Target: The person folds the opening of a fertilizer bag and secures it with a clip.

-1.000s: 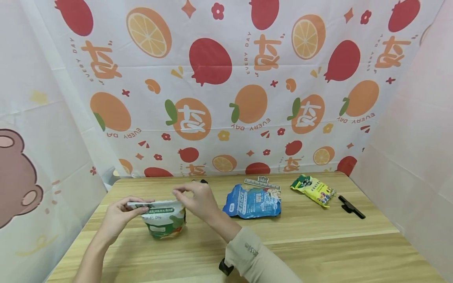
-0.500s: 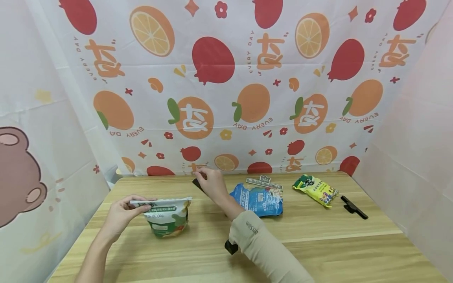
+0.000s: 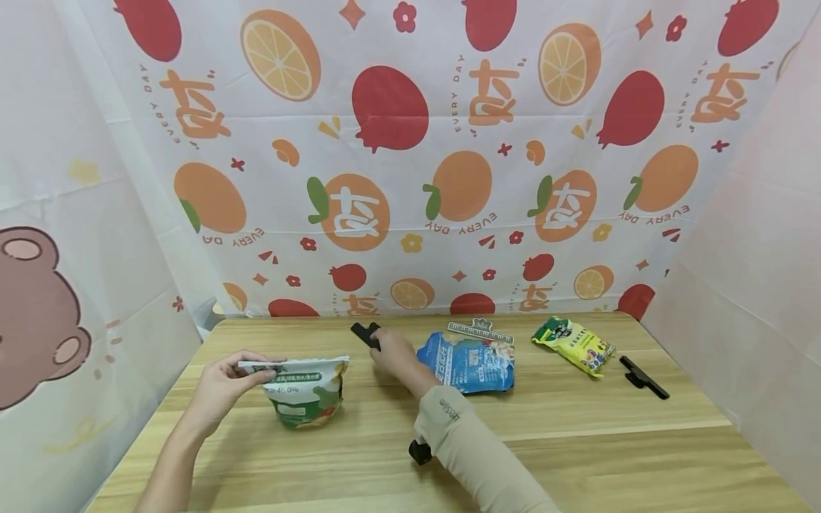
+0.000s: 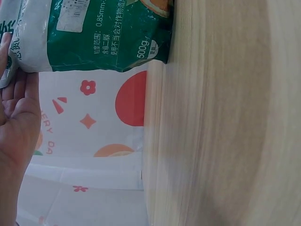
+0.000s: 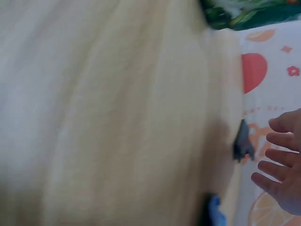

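Observation:
At the left of the head view my left hand (image 3: 224, 385) pinches the folded top of a green and white bag (image 3: 304, 399) that stands on the table. The left wrist view has the same bag (image 4: 108, 33) up close, with the thumb across its white top edge and "500g" printed on the green part. My right hand (image 3: 396, 356) reaches to a black bag clip (image 3: 364, 333) lying near the back edge and covers part of it in the head view. In the right wrist view this hand (image 5: 282, 165) has its fingers spread, close to the clip (image 5: 243, 141).
A blue bag (image 3: 474, 367) lies right of my right hand, with a silvery ruler-like clip (image 3: 481, 329) behind it. Farther right are a yellow and green bag (image 3: 574, 345) and another black clip (image 3: 644, 379). A printed curtain (image 3: 410, 171) hangs behind the wooden table (image 3: 577, 456).
My right hand has left the green and white bag's top, moved right and come down by the black clip. My left hand still holds the bag in place.

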A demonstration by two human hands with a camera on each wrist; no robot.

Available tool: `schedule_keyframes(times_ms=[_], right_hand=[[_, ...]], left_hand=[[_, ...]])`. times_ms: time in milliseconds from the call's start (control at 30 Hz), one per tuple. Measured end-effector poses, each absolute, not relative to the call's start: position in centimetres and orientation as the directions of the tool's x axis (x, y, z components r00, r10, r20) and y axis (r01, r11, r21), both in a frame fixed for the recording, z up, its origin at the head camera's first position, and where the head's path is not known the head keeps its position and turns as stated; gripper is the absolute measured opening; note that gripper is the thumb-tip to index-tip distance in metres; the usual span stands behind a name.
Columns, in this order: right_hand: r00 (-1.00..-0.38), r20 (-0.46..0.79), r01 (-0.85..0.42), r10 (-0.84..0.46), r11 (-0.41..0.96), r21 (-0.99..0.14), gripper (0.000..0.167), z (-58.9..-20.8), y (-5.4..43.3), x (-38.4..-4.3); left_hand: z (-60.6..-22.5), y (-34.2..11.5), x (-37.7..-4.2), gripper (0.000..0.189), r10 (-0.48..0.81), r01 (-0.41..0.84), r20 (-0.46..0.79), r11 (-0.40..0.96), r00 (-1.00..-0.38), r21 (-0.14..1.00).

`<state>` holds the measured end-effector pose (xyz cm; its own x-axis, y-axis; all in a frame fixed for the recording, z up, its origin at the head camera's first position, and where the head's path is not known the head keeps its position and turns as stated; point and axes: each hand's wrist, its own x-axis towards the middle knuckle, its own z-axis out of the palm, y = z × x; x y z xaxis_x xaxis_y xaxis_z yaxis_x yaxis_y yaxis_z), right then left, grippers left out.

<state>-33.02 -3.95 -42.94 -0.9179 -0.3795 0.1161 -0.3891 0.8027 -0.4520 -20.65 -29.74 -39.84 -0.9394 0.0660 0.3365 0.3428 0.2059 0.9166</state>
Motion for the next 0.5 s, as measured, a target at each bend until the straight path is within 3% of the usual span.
schedule_keyframes(times_ms=[233,500], right_hand=[[-0.893,0.036,-0.439,-0.449,0.85,-0.29,0.038,-45.1,-3.2,-33.1],[-0.884,0.087,-0.466,-0.458,0.862,-0.2,0.033,-45.3,-3.5,-32.6]], left_hand=[[-39.9,-29.6,-20.8,0.014,0.041,0.327,0.328,0.262,-0.944,0.908],[-39.9,-29.5,-20.6,0.014,0.01,0.313,0.325,0.294,-0.946,0.903]])
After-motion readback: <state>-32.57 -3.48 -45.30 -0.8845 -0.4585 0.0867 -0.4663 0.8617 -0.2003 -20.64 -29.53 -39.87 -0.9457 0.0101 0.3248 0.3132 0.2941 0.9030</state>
